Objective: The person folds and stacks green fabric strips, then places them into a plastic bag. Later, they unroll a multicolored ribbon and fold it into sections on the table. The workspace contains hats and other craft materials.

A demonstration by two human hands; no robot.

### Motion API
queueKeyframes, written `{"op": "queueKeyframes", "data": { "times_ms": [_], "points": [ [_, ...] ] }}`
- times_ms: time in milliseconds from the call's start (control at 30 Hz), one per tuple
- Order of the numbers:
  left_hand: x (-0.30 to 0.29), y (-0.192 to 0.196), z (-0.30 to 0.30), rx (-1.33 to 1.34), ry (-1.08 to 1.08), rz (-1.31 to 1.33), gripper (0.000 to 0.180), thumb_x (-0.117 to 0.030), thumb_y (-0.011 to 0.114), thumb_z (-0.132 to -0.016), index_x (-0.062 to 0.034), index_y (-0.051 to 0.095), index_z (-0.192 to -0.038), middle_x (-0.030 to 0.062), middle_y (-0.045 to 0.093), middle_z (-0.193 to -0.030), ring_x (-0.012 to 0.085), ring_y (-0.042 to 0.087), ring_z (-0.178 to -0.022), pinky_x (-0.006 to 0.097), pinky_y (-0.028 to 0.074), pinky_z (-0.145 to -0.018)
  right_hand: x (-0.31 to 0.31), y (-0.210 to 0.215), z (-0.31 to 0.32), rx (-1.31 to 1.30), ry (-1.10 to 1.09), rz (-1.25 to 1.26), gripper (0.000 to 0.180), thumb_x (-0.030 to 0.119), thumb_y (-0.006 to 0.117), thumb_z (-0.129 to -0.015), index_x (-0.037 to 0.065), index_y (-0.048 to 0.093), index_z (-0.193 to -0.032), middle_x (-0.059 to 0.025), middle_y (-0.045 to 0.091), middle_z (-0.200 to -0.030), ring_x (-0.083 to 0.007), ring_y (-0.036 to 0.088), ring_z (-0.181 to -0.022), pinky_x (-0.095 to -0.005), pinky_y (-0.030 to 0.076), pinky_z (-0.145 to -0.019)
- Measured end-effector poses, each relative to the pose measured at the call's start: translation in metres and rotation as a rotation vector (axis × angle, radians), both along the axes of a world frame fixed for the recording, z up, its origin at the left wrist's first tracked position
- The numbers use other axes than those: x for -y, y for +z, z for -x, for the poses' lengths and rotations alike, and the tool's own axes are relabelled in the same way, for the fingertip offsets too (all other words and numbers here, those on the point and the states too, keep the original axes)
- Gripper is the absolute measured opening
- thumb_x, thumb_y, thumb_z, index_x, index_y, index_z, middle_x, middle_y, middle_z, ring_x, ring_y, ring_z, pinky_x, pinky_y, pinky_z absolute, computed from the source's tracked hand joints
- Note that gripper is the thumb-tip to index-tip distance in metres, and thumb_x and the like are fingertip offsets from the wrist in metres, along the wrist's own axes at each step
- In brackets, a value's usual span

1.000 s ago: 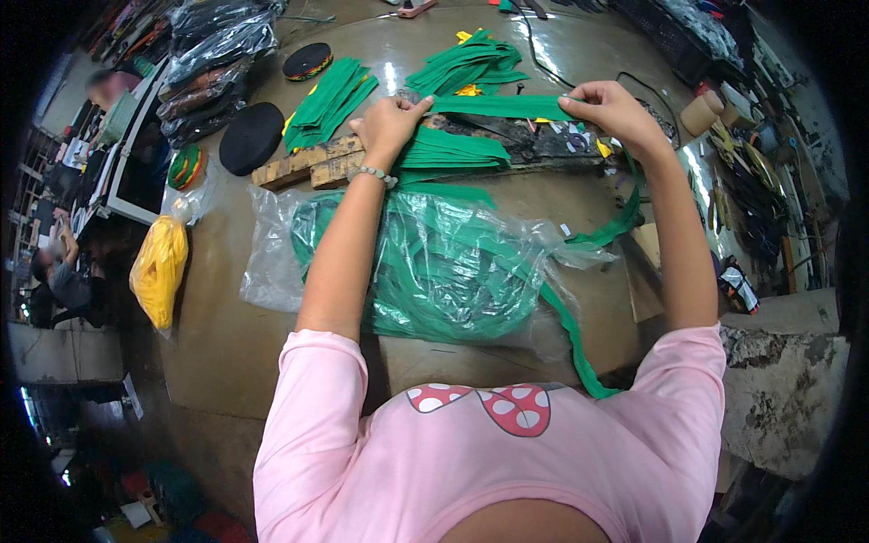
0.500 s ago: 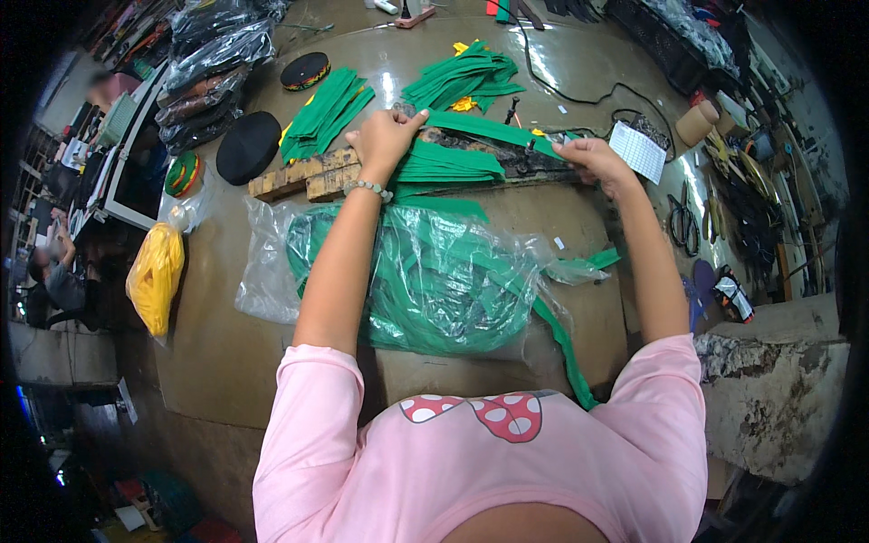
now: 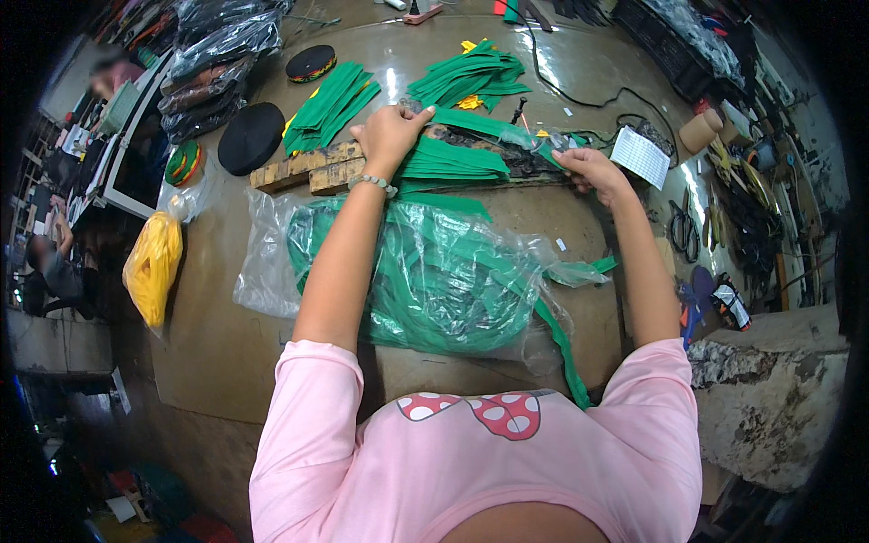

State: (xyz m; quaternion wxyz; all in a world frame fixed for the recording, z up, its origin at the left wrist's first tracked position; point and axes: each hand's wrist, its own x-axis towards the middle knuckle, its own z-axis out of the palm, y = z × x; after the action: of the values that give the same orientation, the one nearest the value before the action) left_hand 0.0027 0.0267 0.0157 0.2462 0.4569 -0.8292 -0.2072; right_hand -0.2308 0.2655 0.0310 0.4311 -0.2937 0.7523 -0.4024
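A green fabric strip (image 3: pixel 480 123) stretches between my hands above a dark, worn wooden board. My left hand (image 3: pixel 391 138) is closed at the strip's left end, its thumb pointing right. My right hand (image 3: pixel 593 170) pinches the other end, fingers bent. Under the strip, beside my left hand, lies a stack of cut green strips (image 3: pixel 457 163). Pale wooden blocks (image 3: pixel 299 170) sit left of my left wrist. Nearer to me, a clear plastic bag (image 3: pixel 444 281) is full of green strip material, and one loose length trails from its right side toward my shirt.
Two more bundles, a left green bundle (image 3: pixel 330 107) and a right green bundle (image 3: pixel 466 77), lie farther back. Black rolls, including a large one (image 3: pixel 251 138), and a yellow bag (image 3: pixel 154 267) are at left. Scissors (image 3: pixel 683 226), white paper (image 3: pixel 641 157) and a black cable (image 3: pixel 579 98) lie right.
My right hand has shifted slightly down and its fingers have curled more. The strip's right end now bends down toward that hand. My left hand holds nearly the same place.
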Motion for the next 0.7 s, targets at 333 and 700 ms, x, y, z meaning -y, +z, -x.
{"op": "queueKeyframes", "data": {
  "times_ms": [333,700],
  "points": [
    [-0.001,0.003,0.000,0.025,0.019,-0.033,0.047,-0.058,0.064,-0.070,-0.0120,0.072,-0.074,0.0105,0.067,-0.071,0.0277,0.063,-0.070,0.043,0.029,-0.080,-0.005,-0.006,-0.004,-0.060,-0.029,0.046,0.031,0.040,0.068,-0.080,0.011,0.060,-0.080,0.0085,0.043,-0.063,-0.0037,0.037,-0.053,-0.0201,0.027,-0.047],
    [0.012,0.004,-0.010,-0.020,-0.157,-0.184,0.040,-0.051,0.063,-0.070,-0.0126,0.070,-0.081,0.0056,0.068,-0.077,0.0234,0.062,-0.078,0.041,0.029,-0.081,0.030,0.088,-0.103,-0.532,0.039,0.560,0.033,0.034,0.065,-0.084,0.003,0.066,-0.094,0.0027,0.058,-0.070,-0.0046,0.048,-0.057,-0.0211,0.037,-0.048]
  ]
}}
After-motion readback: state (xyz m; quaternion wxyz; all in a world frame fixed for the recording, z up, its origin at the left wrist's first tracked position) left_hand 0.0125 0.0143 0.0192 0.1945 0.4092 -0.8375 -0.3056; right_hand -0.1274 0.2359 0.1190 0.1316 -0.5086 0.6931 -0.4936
